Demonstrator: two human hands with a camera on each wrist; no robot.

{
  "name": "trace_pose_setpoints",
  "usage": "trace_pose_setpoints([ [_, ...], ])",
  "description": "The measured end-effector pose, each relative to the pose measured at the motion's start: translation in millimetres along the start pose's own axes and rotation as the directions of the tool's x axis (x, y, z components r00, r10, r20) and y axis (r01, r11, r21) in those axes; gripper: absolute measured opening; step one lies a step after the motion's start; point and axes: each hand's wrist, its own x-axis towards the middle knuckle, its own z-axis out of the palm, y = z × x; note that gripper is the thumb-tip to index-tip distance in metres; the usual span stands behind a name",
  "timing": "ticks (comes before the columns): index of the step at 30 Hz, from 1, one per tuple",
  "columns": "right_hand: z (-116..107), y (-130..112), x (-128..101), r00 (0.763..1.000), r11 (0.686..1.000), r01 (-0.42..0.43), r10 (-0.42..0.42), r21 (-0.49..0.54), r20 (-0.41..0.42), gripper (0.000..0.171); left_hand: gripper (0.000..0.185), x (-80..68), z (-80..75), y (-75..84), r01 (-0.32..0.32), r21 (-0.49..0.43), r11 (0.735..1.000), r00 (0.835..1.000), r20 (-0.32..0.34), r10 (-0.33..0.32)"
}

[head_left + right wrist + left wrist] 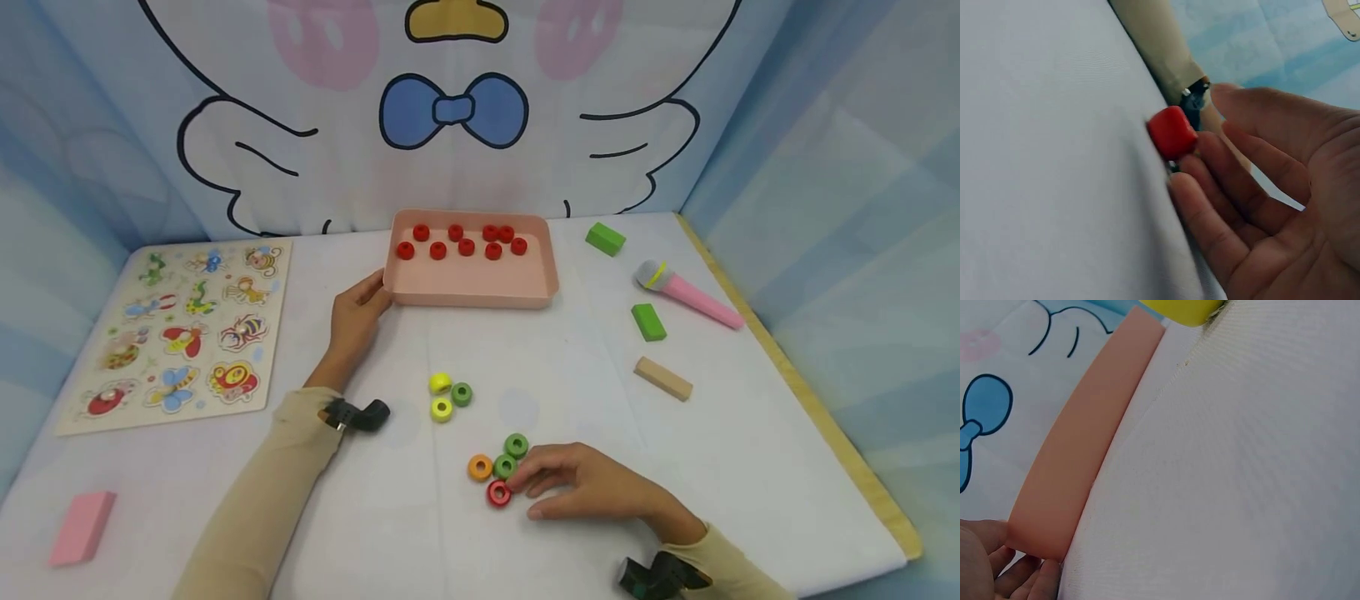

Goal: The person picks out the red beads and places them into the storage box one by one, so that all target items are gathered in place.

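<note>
A pink tray [472, 292] stands at the back of the table with several red beads [467, 247] inside. My left hand [358, 321] grips its near left corner, and the left wrist view has thumb and fingers at the end of the tray wall [1079, 444]. In front of me, my right hand [585, 483] reaches in from the right, thumb apart from the fingers. Its fingertips are right at a red bead [498, 493], seen from the side as a rounded red block [1172, 133] in the right wrist view. Several green beads [506, 466] and an orange bead [480, 467] lie against it.
Two yellow beads [441, 409] and a green bead [461, 394] sit mid-table. At left are an insect picture board [217, 317] and a pink block [82, 528]. Green blocks [648, 322], a wooden block [663, 379] and a toy microphone [693, 297] lie at right.
</note>
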Motion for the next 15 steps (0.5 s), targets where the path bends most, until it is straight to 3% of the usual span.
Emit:
trace_pose_setpoints([
  [8, 11, 0, 18, 0.999, 0.991, 0.031, -0.034, -0.130, -0.018, 0.039, 0.044, 1.1, -0.9, 2.4, -0.018, -0.033, 0.999, 1.000, -0.004, 0.017],
  [15, 23, 8, 28, 0.990, 0.959, 0.132, -0.142, -0.251, -0.021, 0.026, 0.044, -0.6, -1.2, -1.5, -0.014, -0.027, 1.000, 1.000, -0.003, 0.014],
])
